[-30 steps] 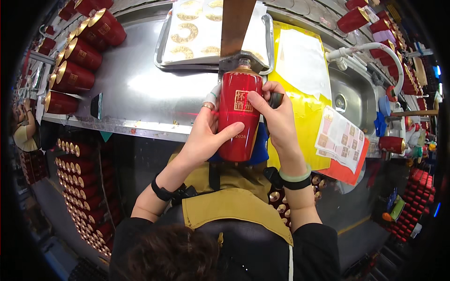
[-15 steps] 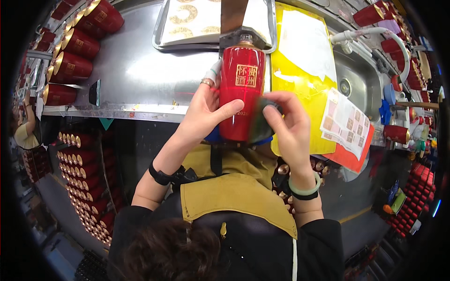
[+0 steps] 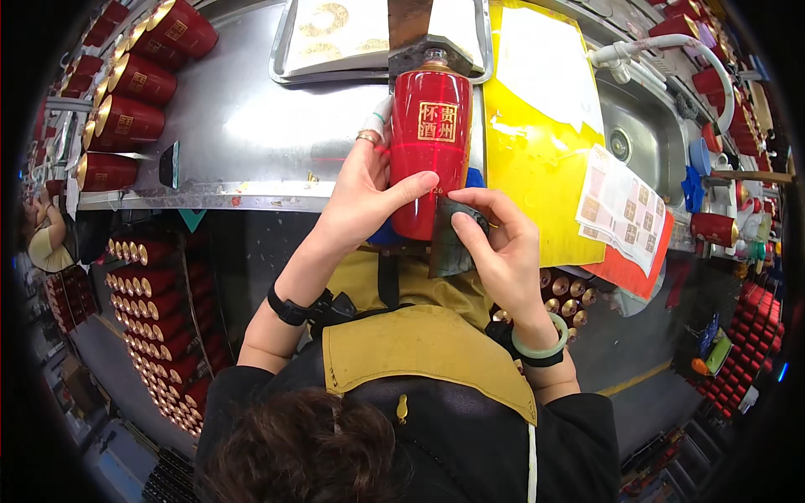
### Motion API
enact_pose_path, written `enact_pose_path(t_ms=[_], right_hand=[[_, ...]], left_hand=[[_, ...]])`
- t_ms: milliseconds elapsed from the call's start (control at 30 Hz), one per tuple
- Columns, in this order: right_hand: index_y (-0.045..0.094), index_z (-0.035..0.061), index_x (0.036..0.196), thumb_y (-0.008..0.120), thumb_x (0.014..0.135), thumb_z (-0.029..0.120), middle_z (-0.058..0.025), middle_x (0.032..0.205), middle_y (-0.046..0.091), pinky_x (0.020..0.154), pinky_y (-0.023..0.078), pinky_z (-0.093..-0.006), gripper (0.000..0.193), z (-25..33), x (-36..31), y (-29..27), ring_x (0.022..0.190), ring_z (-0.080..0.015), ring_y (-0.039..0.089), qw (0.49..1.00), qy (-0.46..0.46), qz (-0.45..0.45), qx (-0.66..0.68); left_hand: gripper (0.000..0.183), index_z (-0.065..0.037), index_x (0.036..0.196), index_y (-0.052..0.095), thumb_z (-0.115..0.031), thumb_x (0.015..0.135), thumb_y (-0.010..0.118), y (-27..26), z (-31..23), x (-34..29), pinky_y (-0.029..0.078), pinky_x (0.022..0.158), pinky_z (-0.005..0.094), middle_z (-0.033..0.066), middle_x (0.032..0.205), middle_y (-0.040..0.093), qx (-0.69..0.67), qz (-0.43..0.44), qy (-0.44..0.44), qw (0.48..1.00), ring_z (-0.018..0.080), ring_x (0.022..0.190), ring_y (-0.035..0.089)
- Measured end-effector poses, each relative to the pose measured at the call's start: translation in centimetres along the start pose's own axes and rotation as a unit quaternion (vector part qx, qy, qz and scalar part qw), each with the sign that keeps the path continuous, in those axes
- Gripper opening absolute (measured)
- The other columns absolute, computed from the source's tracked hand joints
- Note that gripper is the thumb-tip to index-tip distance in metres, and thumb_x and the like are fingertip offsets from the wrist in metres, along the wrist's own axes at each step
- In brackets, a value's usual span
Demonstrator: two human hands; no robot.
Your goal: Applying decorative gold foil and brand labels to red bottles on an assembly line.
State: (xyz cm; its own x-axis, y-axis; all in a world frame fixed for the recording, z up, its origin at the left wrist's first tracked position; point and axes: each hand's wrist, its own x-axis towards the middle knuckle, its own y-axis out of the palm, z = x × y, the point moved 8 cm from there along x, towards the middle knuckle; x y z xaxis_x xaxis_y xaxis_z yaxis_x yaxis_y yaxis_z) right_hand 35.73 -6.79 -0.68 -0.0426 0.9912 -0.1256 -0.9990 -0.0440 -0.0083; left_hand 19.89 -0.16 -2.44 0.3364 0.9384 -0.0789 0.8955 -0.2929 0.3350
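Observation:
A glossy red bottle (image 3: 428, 163) with a gold square emblem lies with its neck pointing away from me, against a bracket at the table edge. My left hand (image 3: 362, 194) grips its left side, fingers behind and thumb across the front. In my right hand (image 3: 501, 241) a thin, flat, dark green piece (image 3: 449, 250), like a scraper or pad, is pinched between thumb and fingers. It overlaps the bottle's lower right front and covers part of the small gold marking there. Whether it presses on the surface I cannot tell. A faint red light line crosses the bottle.
A metal tray (image 3: 274, 67) with gold-patterned sheets sits beyond the bottle on the steel table (image 3: 243, 126). To the right lie a yellow sheet (image 3: 537, 201), printed paper (image 3: 625, 201) and a sink (image 3: 646, 126). Red bottles (image 3: 130, 121) line the left; several more fill racks below.
My right hand has moved left and slightly down, bringing the dark green piece further over the bottle's lower front. The piece was blurred before and is sharper now. The bottle has shifted slightly away.

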Motion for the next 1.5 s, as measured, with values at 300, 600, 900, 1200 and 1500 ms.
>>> enact_pose_path(t_ms=[300, 600, 900, 1200, 1500], right_hand=[[0.068, -0.0066, 0.117, 0.068, 0.095, -0.003, -0.0079, 0.107, 0.068, 0.085, 0.053, -0.0247, 0.022, 0.0, 0.1, 0.0, 0.095, -0.0104, 0.065, 1.000, 0.007, -0.016, 0.010], [0.071, -0.0021, 0.112, 0.072, 0.091, -0.002, -0.0055, 0.095, 0.067, 0.072, 0.049, -0.0236, 0.021, 0.5, 0.2, -0.1, 0.081, -0.0087, 0.062, 0.996, -0.045, -0.045, -0.067], [0.072, -0.0005, 0.109, 0.073, 0.089, 0.000, -0.0067, 0.089, 0.066, 0.068, 0.048, -0.0253, 0.020, 0.8, 0.0, -0.1, 0.074, -0.0117, 0.060, 0.991, -0.068, -0.056, -0.106], [0.072, -0.0006, 0.109, 0.073, 0.089, 0.000, -0.0075, 0.090, 0.067, 0.070, 0.049, -0.0266, 0.020, 0.7, 0.0, -0.1, 0.077, -0.0132, 0.063, 0.990, -0.066, -0.062, -0.104], [0.071, -0.0004, 0.111, 0.071, 0.092, 0.000, -0.0065, 0.097, 0.070, 0.074, 0.051, -0.0257, 0.019, 0.4, 0.4, -0.6, 0.083, -0.0110, 0.064, 0.997, -0.034, -0.024, -0.072]], left_hand=[[0.095, 0.004, 0.159, 0.017, -0.010, 0.090, 0.081, 0.0, 0.0, 0.1, 0.043, 0.115, 0.0390, 0.0176, 0.153, 0.041, 0.002, 0.004, 0.002, 1.000, 0.0222, 0.138, 0.049], [0.097, 0.004, 0.160, 0.016, -0.010, 0.089, 0.081, -0.1, 0.1, 0.2, 0.043, 0.116, 0.0396, 0.0181, 0.153, 0.041, 0.013, 0.002, 0.003, 1.000, 0.0226, 0.138, 0.048], [0.098, 0.005, 0.160, 0.015, -0.010, 0.089, 0.081, -0.2, 0.3, 0.1, 0.043, 0.116, 0.0402, 0.0187, 0.154, 0.041, 0.013, 0.000, 0.004, 1.000, 0.0229, 0.138, 0.048], [0.097, 0.004, 0.159, 0.016, -0.010, 0.089, 0.081, -0.2, 0.2, 0.2, 0.043, 0.116, 0.0400, 0.0184, 0.152, 0.043, 0.011, -0.004, 0.004, 1.000, 0.0223, 0.137, 0.049], [0.096, 0.005, 0.159, 0.016, -0.010, 0.089, 0.081, -0.1, 0.3, 0.2, 0.044, 0.115, 0.0399, 0.0188, 0.152, 0.043, 0.005, -0.003, 0.007, 1.000, 0.0227, 0.137, 0.049]])
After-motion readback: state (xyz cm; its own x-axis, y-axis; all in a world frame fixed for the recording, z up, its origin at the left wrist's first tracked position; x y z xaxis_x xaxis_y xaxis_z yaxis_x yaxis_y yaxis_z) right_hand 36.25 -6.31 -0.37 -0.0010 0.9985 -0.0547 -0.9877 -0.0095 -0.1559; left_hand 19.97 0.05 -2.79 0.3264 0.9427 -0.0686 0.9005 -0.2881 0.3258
